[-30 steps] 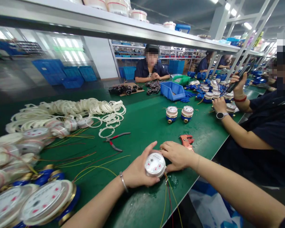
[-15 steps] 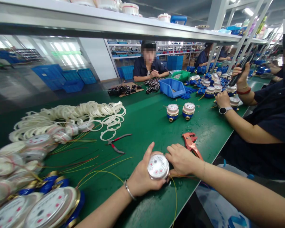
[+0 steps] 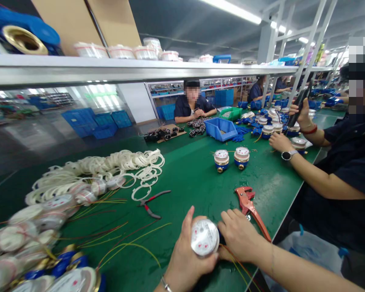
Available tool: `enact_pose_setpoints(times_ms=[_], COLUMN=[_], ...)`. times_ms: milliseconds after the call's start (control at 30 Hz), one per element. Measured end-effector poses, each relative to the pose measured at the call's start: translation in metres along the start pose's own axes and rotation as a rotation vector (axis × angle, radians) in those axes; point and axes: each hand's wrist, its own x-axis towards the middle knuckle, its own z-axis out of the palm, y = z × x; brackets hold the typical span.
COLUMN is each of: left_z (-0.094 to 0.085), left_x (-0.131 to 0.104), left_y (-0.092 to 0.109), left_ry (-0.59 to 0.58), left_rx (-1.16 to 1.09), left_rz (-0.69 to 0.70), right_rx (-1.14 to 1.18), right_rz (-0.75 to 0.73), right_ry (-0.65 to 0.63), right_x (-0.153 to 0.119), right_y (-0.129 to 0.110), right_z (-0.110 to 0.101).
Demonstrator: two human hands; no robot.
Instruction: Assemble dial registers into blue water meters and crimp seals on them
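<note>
My left hand [image 3: 190,253] is wrapped around the left side of a round water meter [image 3: 205,237], thumb up beside it. The meter's white dial with red marks faces up toward me; its lower body is mostly hidden. My right hand [image 3: 239,235] is closed against the meter's right side, its fingertips partly hidden. Red and yellow wires [image 3: 239,265] trail from below that hand toward the table edge. Beyond it on the green table lies an orange-red wire stripper [image 3: 251,207]. Red-and-grey cutting pliers [image 3: 147,205] lie spread to the left.
White plastic rings [image 3: 94,170] and wired meter dials [image 3: 53,221] pile up at left. Two blue-bodied meters [image 3: 221,161] stand ahead. A blue bin [image 3: 220,129] is farther back. A co-worker's arm [image 3: 325,170] reaches in at right, and a shelf [image 3: 115,72] spans overhead.
The view has tilted up, so the table and both hands appear lower. Both hands stay at the meter, which has turned slightly. The wires now show more below my right hand.
</note>
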Motion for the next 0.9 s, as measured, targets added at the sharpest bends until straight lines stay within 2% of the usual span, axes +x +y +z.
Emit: enact_pose_setpoints(times_ms=[167,333,567,667,800,900], left_z=[0.003,0.009,0.014,0.015,0.013,0.008], left_x=[0.002,0.0,-0.003,-0.004,-0.005,-0.004], left_y=[0.0,-0.003,-0.01,-0.01,-0.009,-0.011], left_ry=[0.063,0.144,0.191,0.204,0.245,0.243], left_rx=[-0.008,0.022,0.053,0.053,0.092,0.094], left_rz=[-0.046,-0.086,-0.078,-0.068,-0.054,-0.029], right_rx=[0.02,0.023,0.029,-0.004,-0.098,-0.143], right_rz=[0.068,0.158,0.185,0.184,0.165,0.146], right_ry=[0.042,0.036,0.053,0.153,0.415,0.553], right_x=[-0.001,-0.004,-0.002,-0.003,-0.005,-0.003], right_y=[-0.009,-0.018,-0.021,-0.023,-0.025,-0.024], right_z=[0.011,0.01,0.013,0.018,0.027,0.036])
